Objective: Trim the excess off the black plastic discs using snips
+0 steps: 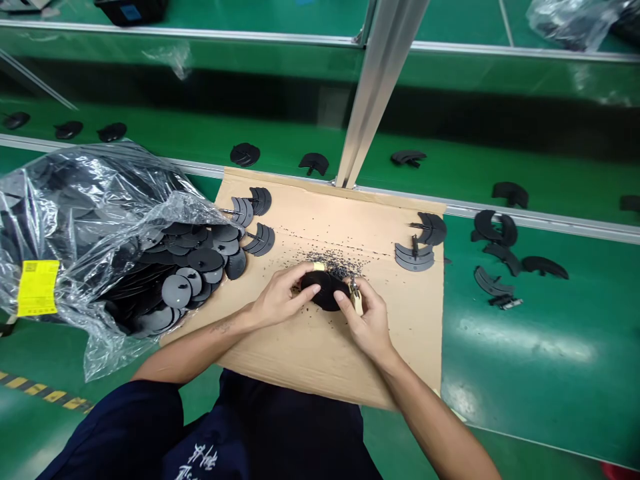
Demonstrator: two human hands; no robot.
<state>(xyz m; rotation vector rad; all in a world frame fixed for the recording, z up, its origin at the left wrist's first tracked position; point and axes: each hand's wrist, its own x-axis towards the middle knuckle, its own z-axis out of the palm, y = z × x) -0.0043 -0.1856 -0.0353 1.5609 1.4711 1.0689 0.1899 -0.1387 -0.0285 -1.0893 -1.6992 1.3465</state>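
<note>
Near the middle of the cardboard sheet [300, 353], my left hand [284, 293] pinches the left side of some round black plastic discs [324, 291], with pale tape round one fingertip. My right hand [369, 319] grips the discs' right side with its thumb and also has a small pair of cutters [355, 295] in its fingers. The discs seem to overlap, and their number is unclear. Just beyond the hands lies a scatter of small black scraps [340, 261] on the cardboard.
At the left, a clear plastic bag [90, 193] with a yellow label spills many black discs [204, 259]. Curved black pieces lie at the cardboard's back left [261, 239] and right [414, 257], with others on the green surface [493, 281]. A metal post [375, 93] rises behind.
</note>
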